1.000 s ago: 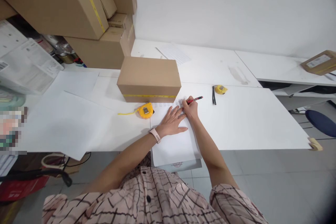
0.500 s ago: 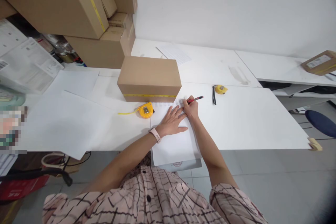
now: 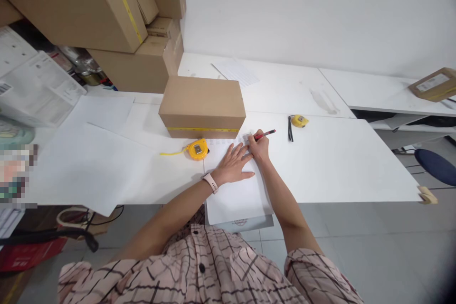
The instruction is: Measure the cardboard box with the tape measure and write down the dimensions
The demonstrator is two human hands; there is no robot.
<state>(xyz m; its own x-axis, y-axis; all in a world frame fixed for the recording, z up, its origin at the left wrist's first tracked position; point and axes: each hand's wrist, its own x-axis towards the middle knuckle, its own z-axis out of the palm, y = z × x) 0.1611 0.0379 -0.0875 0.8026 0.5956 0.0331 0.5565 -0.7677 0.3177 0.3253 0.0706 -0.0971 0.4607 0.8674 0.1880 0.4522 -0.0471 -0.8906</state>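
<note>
My right hand (image 3: 260, 147) grips a red pen (image 3: 265, 135), its tip down at the upper part of a paper sheet (image 3: 237, 202) with small rows of marks. Flat on the same sheet, fingers spread, rests my left hand (image 3: 233, 165). The sheet hangs over the table's front edge, above a greyish board or pad (image 3: 245, 223) with a red print. Just behind the hands sits a closed cardboard box (image 3: 203, 99) with a yellow strip along its front. A yellow tape measure (image 3: 198, 149) lies left of my left hand, a short length of tape out.
A second tape measure (image 3: 299, 120) with a black strap lies to the right. Stacked cardboard boxes (image 3: 135, 69) stand at the back left, near large white sheets (image 3: 92, 166). Another small box (image 3: 432, 84) is far right, above a blue stool (image 3: 436, 166).
Almost nothing differs. Both hands stay in the same place, the right one still holding the pen at the sheet.
</note>
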